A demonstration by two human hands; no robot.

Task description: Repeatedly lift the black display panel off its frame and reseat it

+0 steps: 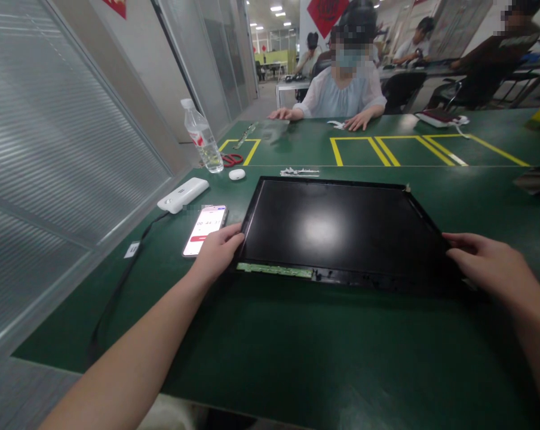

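A black flat display panel (364, 233) lies face up in front of me, with a bright reflection on its screen. My left hand (218, 251) grips its left edge, thumb on top and fingers partly hidden at the side. On the opposite edge, my right hand (485, 260) is closed on the frame in the same way. Along the near side of the panel runs a green circuit strip (274, 270). Whether the near edge is raised off the table I cannot tell.
Left of the panel are a lit phone (205, 230), a white power bank (183, 195) with a black cable, a white earbud case (236, 174), red-handled scissors (232, 160) and a water bottle (202, 137). Metal strips (299, 172) lie beyond it. Across the green table (297, 358) sits a masked person (341, 89).
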